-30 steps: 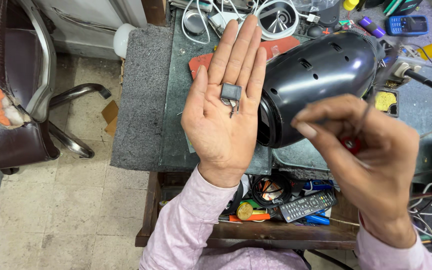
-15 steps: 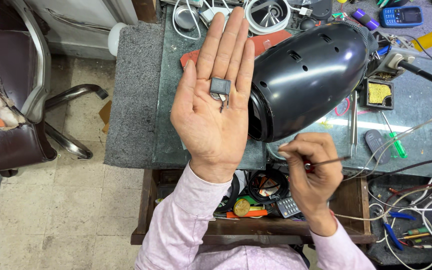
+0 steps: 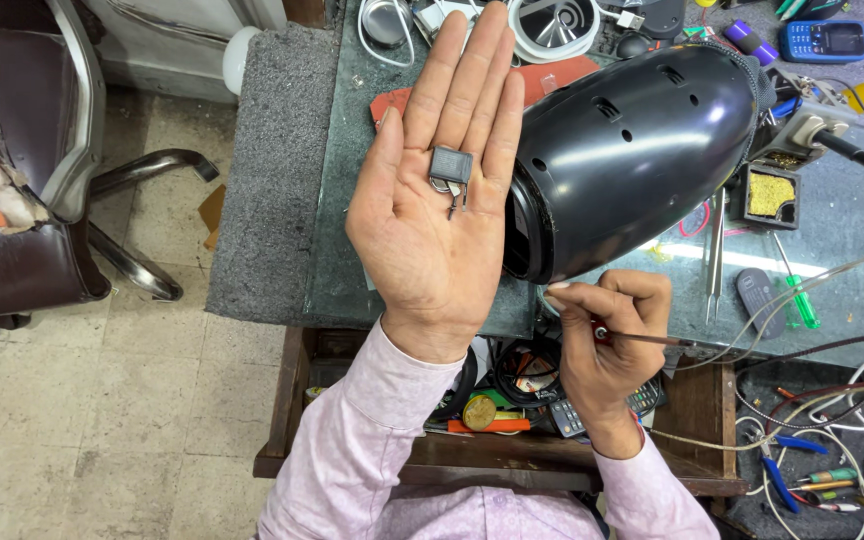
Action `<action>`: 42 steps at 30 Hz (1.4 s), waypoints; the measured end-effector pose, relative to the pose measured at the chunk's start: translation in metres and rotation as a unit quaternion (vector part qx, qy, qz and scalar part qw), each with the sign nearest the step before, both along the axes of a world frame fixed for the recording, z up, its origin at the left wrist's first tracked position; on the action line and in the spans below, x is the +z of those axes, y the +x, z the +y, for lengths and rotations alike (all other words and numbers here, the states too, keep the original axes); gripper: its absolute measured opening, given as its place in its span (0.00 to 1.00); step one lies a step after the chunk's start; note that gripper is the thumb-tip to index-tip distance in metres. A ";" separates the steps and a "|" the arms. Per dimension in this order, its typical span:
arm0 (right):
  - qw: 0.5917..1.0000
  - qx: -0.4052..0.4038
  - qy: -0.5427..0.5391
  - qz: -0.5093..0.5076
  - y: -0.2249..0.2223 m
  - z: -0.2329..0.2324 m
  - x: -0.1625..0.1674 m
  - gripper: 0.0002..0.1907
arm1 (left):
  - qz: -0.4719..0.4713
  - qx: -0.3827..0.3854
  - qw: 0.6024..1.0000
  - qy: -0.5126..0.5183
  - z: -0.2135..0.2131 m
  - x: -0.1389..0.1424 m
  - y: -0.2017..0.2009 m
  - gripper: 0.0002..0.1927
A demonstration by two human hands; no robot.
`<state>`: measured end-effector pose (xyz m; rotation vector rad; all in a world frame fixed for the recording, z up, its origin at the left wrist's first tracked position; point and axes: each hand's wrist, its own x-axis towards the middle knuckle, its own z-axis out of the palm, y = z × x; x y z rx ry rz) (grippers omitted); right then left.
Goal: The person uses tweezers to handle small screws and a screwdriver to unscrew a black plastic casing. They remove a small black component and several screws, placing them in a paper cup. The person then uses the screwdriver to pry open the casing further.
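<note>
Resting loose on the flat, open left hand [image 3: 442, 215]: a small grey part [image 3: 450, 166], at the finger bases. Right hand [image 3: 607, 335] pinches a thin tool [image 3: 652, 340] beside the black housing [image 3: 632, 150].

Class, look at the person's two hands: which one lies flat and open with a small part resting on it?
The left hand: palm up, fingers straight, a small grey component resting at the base of its fingers. The right hand is instead curled, pinching a thin tool.

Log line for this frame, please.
left hand: open, palm up, small grey component on fingers | right hand: pinching thin tool | black shell on workbench
</note>
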<state>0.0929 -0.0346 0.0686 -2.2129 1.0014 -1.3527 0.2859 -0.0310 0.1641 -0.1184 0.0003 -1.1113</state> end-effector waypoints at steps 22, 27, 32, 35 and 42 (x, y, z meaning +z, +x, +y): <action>0.996 0.057 0.074 -0.012 0.008 0.002 0.079 0.09 | 0.025 -0.003 1.000 -0.013 -0.001 0.004 -0.004 0.29; 0.985 0.094 0.037 0.137 0.039 -0.007 0.130 0.13 | 0.016 -0.007 0.999 -0.036 0.003 0.002 -0.005 0.31; 0.969 0.160 0.047 0.181 0.067 -0.018 0.147 0.15 | -0.065 0.016 0.996 -0.051 0.004 -0.004 -0.005 0.32; 0.962 0.171 0.039 0.211 0.077 -0.020 0.149 0.17 | -0.077 0.024 0.995 -0.060 0.004 -0.009 -0.005 0.33; 0.925 0.220 -0.085 0.296 0.084 -0.030 0.158 0.18 | -0.122 0.036 0.990 -0.059 0.005 -0.018 -0.005 0.32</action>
